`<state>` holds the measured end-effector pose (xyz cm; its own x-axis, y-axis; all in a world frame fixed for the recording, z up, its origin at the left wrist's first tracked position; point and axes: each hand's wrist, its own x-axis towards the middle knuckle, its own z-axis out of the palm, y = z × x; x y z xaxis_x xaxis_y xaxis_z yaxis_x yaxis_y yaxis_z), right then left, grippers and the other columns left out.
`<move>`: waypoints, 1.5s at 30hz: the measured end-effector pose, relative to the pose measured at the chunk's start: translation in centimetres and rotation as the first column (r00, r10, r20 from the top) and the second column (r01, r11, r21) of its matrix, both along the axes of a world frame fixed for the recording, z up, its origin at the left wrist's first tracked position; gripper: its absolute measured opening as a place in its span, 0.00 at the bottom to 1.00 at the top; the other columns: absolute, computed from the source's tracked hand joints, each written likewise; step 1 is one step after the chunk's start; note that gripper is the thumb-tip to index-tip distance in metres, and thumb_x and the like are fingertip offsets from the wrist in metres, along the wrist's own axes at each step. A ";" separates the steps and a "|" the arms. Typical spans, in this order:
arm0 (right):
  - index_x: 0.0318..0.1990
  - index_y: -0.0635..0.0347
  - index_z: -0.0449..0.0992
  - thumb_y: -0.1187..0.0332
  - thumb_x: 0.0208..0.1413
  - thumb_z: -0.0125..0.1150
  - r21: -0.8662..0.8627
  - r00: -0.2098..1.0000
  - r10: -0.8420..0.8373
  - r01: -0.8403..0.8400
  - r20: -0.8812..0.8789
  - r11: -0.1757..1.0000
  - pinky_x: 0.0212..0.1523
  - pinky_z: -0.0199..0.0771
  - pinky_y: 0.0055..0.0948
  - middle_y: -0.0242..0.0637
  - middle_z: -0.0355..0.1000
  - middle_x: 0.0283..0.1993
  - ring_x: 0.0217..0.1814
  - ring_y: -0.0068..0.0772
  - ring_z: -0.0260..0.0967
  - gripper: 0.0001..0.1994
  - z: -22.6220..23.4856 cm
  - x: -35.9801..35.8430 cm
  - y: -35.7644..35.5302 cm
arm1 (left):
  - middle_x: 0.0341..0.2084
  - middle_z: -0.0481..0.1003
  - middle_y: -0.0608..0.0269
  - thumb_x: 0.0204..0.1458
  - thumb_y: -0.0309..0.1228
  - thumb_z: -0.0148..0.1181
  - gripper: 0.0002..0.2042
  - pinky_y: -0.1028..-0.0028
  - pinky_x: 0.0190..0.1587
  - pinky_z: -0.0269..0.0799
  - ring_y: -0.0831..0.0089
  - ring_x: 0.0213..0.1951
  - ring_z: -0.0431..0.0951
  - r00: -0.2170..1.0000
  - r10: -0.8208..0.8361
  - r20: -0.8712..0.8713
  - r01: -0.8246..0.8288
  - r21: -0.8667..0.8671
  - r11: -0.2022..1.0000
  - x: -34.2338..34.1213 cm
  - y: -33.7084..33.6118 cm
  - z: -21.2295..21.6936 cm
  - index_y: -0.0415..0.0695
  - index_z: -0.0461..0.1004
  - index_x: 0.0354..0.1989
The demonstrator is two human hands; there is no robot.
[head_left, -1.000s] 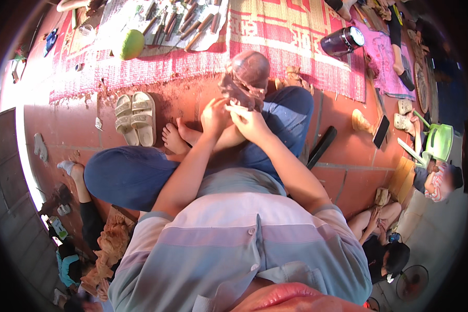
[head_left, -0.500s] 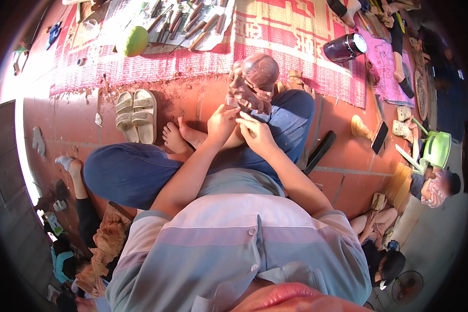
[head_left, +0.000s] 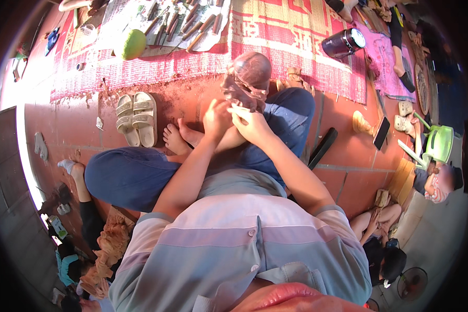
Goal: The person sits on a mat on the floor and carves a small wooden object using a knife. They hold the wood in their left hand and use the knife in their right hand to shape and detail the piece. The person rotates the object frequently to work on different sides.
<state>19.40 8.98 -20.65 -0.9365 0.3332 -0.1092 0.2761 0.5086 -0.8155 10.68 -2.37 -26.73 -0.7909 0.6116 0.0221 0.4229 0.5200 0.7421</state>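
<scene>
A reddish-brown wooden carving (head_left: 250, 77) with a smooth rounded top stands before me, against my bent right leg in blue jeans. At its lower edge, my left hand (head_left: 217, 122) has its fingers curled closed. Beside it, my right hand (head_left: 252, 126) is closed with thumb and fingers pinched together, its fingertips near the carving's base. The two hands almost meet. Whatever lies between their fingers is too small and hidden to make out.
On the red-and-yellow mat lie several wooden-handled carving tools (head_left: 198, 32), a green round fruit (head_left: 133, 44) and a dark flask (head_left: 343, 43). Beige sandals (head_left: 136, 118) rest on the tiles at left. At right are a dark bar (head_left: 322, 148), a phone (head_left: 381, 133) and seated people.
The carving has turned and shifted slightly left. My left hand's fingers have curled in more, and my right hand has moved a little left along the carving's base.
</scene>
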 end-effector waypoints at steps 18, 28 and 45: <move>0.42 0.67 0.75 0.69 0.53 0.51 0.005 0.998 0.007 -0.006 -0.057 1.000 0.45 0.71 0.41 0.57 0.69 0.46 0.45 0.55 0.69 0.13 0.8 0.9 -1.8 | 0.35 0.74 0.64 0.41 0.25 0.59 0.12 0.68 0.35 0.74 0.63 0.33 0.77 0.988 -0.133 -0.073 0.139 0.086 0.987 0.8 -1.4 -0.5 0.48 0.78 0.37; 0.42 0.67 0.75 0.71 0.53 0.51 -0.054 1.000 0.022 -0.022 0.000 0.998 0.50 0.69 0.39 0.60 0.67 0.50 0.48 0.56 0.69 0.12 0.8 0.2 -1.8 | 0.35 0.75 0.59 0.42 0.23 0.56 0.11 0.68 0.33 0.73 0.59 0.30 0.76 0.994 -0.056 -0.094 0.065 0.093 0.994 0.6 -1.3 0.5 0.46 0.77 0.37; 0.41 0.65 0.76 0.73 0.51 0.53 -0.038 0.993 0.038 -0.042 -0.110 0.998 0.43 0.73 0.35 0.57 0.70 0.47 0.41 0.51 0.73 0.11 0.0 1.2 -1.1 | 0.33 0.74 0.59 0.42 0.25 0.58 0.11 0.69 0.33 0.74 0.61 0.32 0.77 0.994 -0.075 -0.080 0.077 0.026 0.997 0.8 -1.3 -0.2 0.45 0.77 0.37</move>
